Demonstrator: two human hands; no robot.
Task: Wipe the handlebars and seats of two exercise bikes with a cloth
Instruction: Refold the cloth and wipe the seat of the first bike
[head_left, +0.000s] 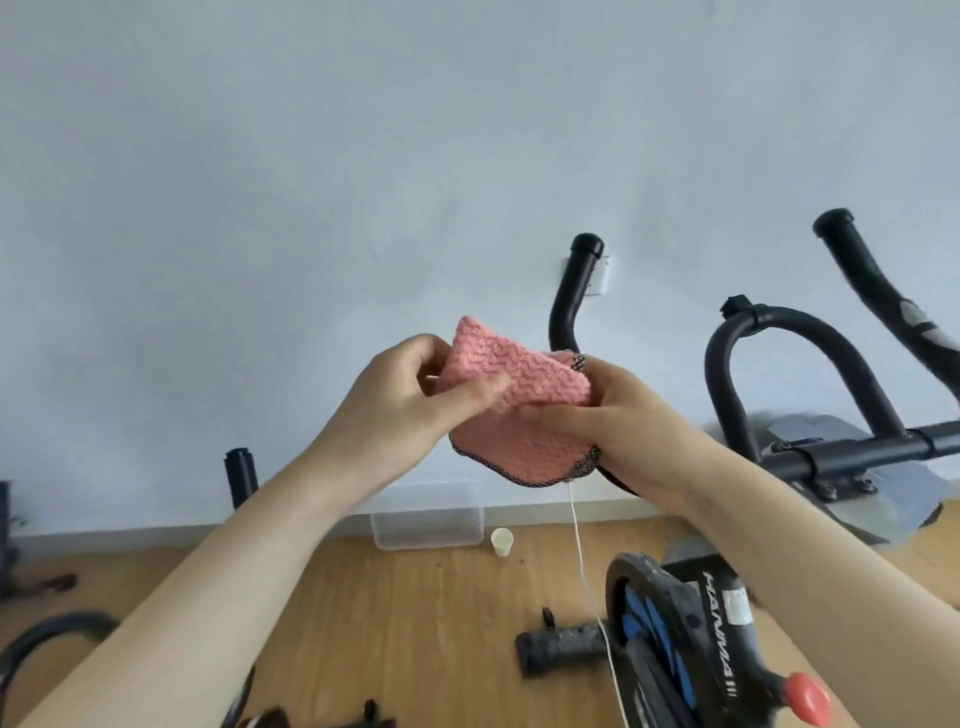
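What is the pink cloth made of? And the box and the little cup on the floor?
The pink cloth, held in both hands, looks like soft, fluffy microfibre or terry: its surface is nubbly.
The box looks like clear plastic, since the wall shows through it.
The cup is probably paper: matte, off-white, thin-walled.

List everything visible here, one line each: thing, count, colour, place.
cloth: one, pink with dark edging, held in both hands at centre
exercise bike: one, black with blue flywheel, right
handlebars: one set, black, right of the cloth
red knob: one, bottom right on the bike
plastic container: one, clear, on the floor by the wall
paper cup: one, white, beside the container
white cord: one, hanging below the cloth
wall socket: one, white, behind the handlebar
hands: left, right, both gripping the cloth
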